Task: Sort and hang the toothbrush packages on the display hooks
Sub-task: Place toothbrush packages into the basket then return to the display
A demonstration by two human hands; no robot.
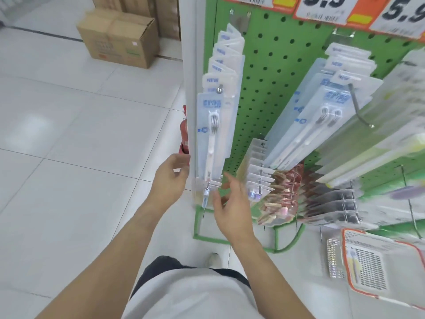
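"NEW" toothbrush packages, "5.9" price tag

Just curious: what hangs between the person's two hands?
In the head view, the bottom of the front toothbrush package hangs between the left hand and right hand.

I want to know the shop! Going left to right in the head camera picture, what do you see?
Cardboard box → left hand → front toothbrush package → right hand → pink packets → white basket
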